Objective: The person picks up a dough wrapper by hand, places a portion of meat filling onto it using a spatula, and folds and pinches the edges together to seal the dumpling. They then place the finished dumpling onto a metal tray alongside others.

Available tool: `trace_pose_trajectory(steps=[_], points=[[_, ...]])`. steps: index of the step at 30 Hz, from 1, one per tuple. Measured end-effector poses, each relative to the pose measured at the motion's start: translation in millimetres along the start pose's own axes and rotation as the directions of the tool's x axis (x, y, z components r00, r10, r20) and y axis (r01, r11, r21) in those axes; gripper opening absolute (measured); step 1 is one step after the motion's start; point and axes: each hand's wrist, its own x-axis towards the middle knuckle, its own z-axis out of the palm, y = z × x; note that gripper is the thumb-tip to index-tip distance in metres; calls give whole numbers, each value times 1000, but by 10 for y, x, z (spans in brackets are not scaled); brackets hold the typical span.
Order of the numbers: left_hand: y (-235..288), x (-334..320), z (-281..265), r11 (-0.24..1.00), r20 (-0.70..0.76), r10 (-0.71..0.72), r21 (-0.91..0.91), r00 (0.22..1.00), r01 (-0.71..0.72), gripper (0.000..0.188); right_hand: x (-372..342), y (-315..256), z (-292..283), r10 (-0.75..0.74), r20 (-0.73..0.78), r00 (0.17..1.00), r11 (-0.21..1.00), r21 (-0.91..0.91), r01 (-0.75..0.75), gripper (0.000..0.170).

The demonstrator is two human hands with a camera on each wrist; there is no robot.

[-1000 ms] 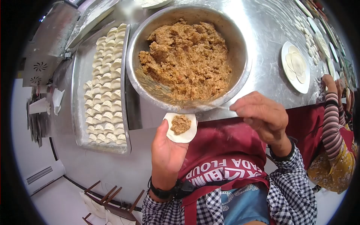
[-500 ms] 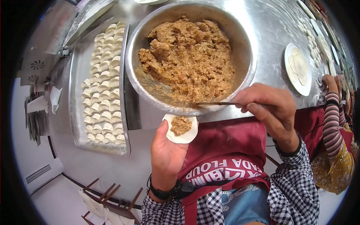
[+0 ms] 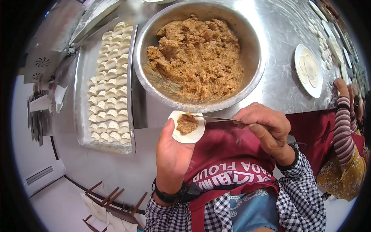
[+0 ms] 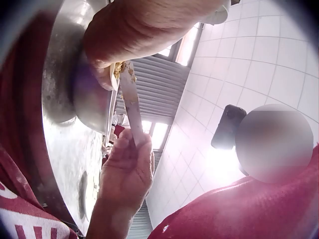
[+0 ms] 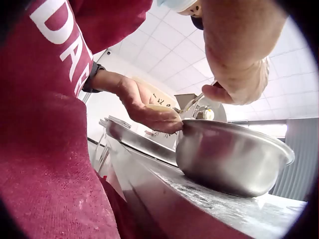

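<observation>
In the head view, my left hand (image 3: pixel 174 156) holds a round dumpling wrapper (image 3: pixel 189 139) in front of the bowl, the thumb over its left edge. A lump of brown filling (image 3: pixel 187 123) lies on the wrapper. My right hand (image 3: pixel 266 125) grips a thin flat spatula (image 3: pixel 220 118), whose far end reaches over the filling near the wrapper's upper edge. Bits of filling cling to that flat blade (image 4: pixel 131 99) in the left wrist view. Just beyond both hands stands a large metal bowl (image 3: pixel 251 50) with a big mass of filling (image 3: pixel 197 58) inside.
Left of the bowl, a metal tray (image 3: pixel 85 58) carries rows of folded dumplings (image 3: pixel 110 92). At right, a white plate (image 3: pixel 316 91) holds stacked wrappers (image 3: pixel 308 69), with small dough pieces (image 3: pixel 320 42) beyond. Another person's striped sleeve (image 3: pixel 342 125) shows at the right edge.
My right hand has brought the spatula from the bowl's front rim down to the filling on the wrapper. The left hand stays nearly in place, the wrapper slightly raised toward the bowl.
</observation>
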Motion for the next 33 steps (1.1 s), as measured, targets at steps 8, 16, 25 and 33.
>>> trace_pose_trajectory(steps=[8,16,25,33], points=[[45,-69,-38,1000,-13,5,-9,1000,-5,39,-35,31,35,-355,265,897,876,-240,418,11],[95,-150,-69,999,-51,33,17,998,-32,40,147,-81,-387,-319,52,946,821,-484,303,10],[-119,-237,351,992,65,16,128,998,-24,39,242,79,-356,-267,305,914,557,-725,405,42],[-393,-283,400,992,137,-123,52,983,117,38,-138,-26,75,-510,161,845,714,-469,520,26]])
